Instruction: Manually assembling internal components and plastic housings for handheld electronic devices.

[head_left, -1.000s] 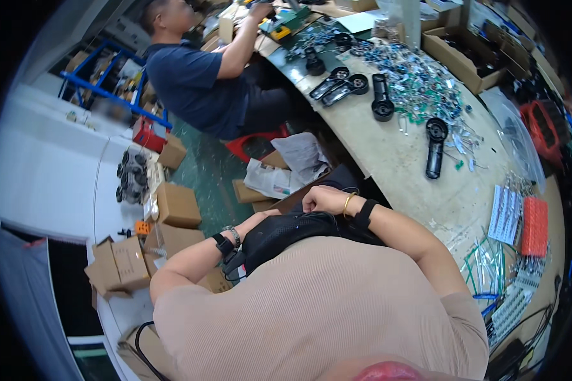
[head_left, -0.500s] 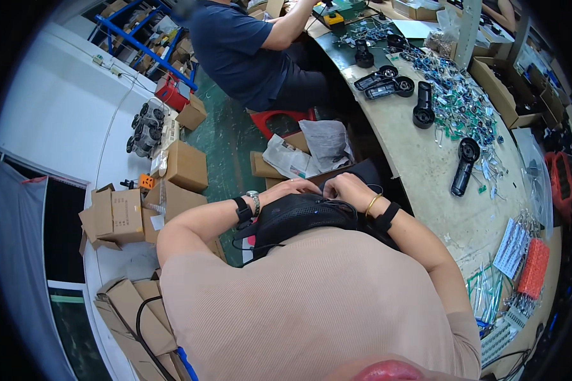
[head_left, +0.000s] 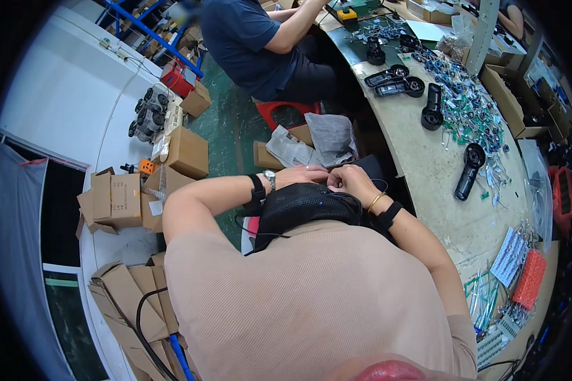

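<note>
A black mesh waist bag [head_left: 308, 206] sits against my front, with a thin black cable running along it. Over its far edge lies my left hand [head_left: 299, 175], its fingers stretched toward the right; their undersides are hidden. Close beside it, my right hand [head_left: 354, 183] is closed, thumb and fingers bent together at the bag's far edge. What those fingers pinch, if anything, is too small and covered to make out. A watch [head_left: 271, 180] and a black strap are on my left wrist; a gold bangle [head_left: 376, 202] and another strap are on my right.
To the right, a workbench [head_left: 419, 171] carries black fan-shaped housings [head_left: 470, 171], a heap of wired circuit boards [head_left: 476, 101] and a red bubble-wrap bundle [head_left: 529, 279]. Ahead, a co-worker [head_left: 260, 51] sits on a red stool [head_left: 286, 113]. Cardboard boxes [head_left: 124, 200] stand at left.
My view has shifted slightly. My left hand has slid a little over the bag's far edge, and my right hand's fingers have shifted slightly. Both stay close together at the bag.
</note>
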Available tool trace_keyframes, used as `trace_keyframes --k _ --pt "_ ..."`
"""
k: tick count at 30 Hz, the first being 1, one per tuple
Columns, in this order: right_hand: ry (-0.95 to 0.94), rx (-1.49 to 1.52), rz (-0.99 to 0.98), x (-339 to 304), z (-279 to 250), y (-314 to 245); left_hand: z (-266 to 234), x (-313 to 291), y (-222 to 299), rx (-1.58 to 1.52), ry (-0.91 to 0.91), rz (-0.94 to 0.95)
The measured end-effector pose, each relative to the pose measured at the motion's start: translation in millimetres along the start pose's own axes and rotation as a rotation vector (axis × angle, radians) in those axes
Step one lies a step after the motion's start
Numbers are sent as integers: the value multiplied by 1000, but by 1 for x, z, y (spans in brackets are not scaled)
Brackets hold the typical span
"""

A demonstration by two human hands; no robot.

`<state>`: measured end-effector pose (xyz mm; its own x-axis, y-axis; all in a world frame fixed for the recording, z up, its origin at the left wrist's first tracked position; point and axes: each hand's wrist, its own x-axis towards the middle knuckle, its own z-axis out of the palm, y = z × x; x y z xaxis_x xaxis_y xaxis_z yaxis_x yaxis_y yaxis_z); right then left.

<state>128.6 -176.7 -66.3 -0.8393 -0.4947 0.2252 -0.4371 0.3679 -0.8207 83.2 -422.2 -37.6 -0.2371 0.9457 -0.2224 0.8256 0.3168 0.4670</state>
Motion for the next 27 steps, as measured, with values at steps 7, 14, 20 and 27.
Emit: trace_keyframes --k 7,14,20,27 --pt "-24 45 95 1 -3 0 5 21 -3 435 145 26" --pt "2 79 195 2 -3 4 17 22 -14 389 107 -14" --pt "61 202 157 3 -2 4 11 17 -8 284 169 38" --pt "26 175 195 5 3 22 14 29 0 535 220 -9"
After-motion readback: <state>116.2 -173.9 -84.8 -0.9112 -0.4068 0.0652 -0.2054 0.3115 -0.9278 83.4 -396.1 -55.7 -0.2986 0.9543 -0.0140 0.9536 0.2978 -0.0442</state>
